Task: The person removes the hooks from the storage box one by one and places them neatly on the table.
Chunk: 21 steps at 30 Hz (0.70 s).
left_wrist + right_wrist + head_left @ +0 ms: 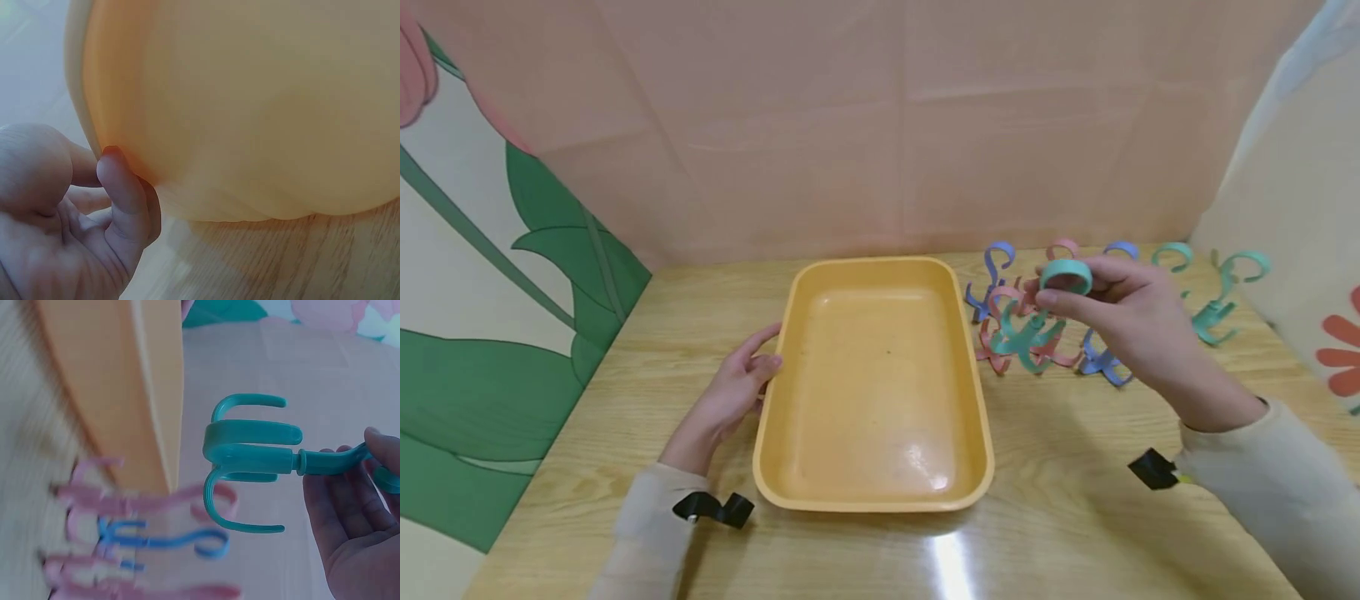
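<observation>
My right hand (1142, 325) holds a teal four-pronged hanging hook (1026, 342) by its curved upper end, thumb on one side and fingers on the other. In the right wrist view the prongs of this teal hook (253, 456) point toward the hand, and it is clear of the table. A yellow rectangular tray (872, 505) lies in front of me with nothing in it. My left hand (733, 392) grips its left rim, the thumb at the edge. Left-wrist detail shows bent fingers (122, 187) against the tray's wall.
Several similar hooks stand on the wooden table right of the tray: a blue hook (981, 307) beside the far corner, pink hooks (995, 357), a blue hook (1103, 364) near my right hand, and a teal hook (1213, 317) farthest right. A pink cloth (865, 125) hangs behind.
</observation>
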Motion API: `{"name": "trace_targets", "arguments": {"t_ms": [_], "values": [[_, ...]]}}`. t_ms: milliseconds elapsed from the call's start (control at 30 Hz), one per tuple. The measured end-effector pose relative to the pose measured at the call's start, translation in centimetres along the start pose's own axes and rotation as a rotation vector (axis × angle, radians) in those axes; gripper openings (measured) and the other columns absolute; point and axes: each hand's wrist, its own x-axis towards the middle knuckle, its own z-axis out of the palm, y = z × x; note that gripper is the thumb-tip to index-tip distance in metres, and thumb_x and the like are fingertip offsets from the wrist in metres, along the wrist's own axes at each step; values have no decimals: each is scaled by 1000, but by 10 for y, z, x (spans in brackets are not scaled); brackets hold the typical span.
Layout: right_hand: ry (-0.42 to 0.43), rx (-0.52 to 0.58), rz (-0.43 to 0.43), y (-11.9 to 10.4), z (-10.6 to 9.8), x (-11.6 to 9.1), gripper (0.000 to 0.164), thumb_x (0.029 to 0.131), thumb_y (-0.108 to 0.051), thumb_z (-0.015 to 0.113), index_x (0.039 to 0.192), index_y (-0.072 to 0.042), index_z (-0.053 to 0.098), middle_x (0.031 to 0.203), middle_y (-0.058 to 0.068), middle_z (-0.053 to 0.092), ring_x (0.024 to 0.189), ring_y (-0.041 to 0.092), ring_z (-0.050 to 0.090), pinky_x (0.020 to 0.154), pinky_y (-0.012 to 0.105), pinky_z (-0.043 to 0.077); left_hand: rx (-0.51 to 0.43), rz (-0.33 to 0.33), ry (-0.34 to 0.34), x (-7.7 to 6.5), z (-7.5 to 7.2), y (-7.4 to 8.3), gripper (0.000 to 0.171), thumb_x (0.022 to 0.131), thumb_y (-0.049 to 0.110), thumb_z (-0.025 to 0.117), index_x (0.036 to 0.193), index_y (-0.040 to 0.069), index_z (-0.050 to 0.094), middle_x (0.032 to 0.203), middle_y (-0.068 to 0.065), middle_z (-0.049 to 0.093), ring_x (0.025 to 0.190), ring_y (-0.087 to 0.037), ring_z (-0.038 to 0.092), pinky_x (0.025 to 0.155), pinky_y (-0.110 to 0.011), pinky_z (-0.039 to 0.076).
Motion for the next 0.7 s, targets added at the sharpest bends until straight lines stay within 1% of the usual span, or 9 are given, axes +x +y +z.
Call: {"name": "trace_targets", "arguments": {"t_ms": [100,133,233,300,367,400,533,633,700], "values": [[62,-56,39,0,-16,-13,17,89,11,70,105,14,67,99,12,74,90,19,72,77,21,57,1,1,0,-1,-2,0,56,109,13,44,161,20,25,116,-27,62,74,-22,69,53,-35,59],[67,-48,34,2,-20,-16,18,88,13,69,107,16,66,101,13,74,91,18,72,78,21,57,4,2,0,-1,-2,0,56,109,13,44,161,19,25,116,-27,62,74,-23,69,53,-35,59],[57,27,19,5,-35,-25,22,89,19,63,111,20,62,105,19,73,97,22,72,84,24,56,7,4,1,-1,-3,-2,55,109,13,44,160,20,26,116,-29,61,75,-24,70,54,-37,59],[64,35,9,8,-45,-32,23,89,22,60,113,22,61,105,20,73,98,24,72,85,25,56,10,4,2,-1,-3,-3,55,109,13,44,160,20,26,118,-31,60,76,-26,70,54,-37,59],[76,17,34,9,-55,-41,24,90,21,59,114,22,60,106,20,72,99,24,72,86,25,56,9,2,1,0,-3,-4,55,109,13,44,160,21,27,118,-31,59,77,-27,70,55,-38,60],[73,17,33,11,-61,-45,24,90,22,58,114,23,60,108,21,72,99,24,72,86,25,56,8,2,1,0,-3,-4,55,109,13,44,160,21,27,118,-31,59,77,-27,70,55,-38,59],[88,-72,107,12,-81,-63,26,91,18,60,117,21,60,111,21,71,103,23,70,89,22,54,1,-1,2,0,-3,-3,55,109,13,44,160,21,27,117,-30,60,78,-26,70,55,-37,59],[104,-142,141,14,-94,-71,25,92,17,61,116,20,61,109,18,73,104,20,70,89,19,52,-1,-2,4,0,-3,-3,55,109,13,43,160,21,27,117,-29,60,79,-26,70,56,-37,60],[110,-146,126,19,-102,-75,25,91,19,60,116,21,60,109,18,73,103,20,70,88,18,53,-3,-2,6,0,-3,-3,55,109,13,43,160,21,27,116,-28,60,79,-26,70,57,-37,60]]}}
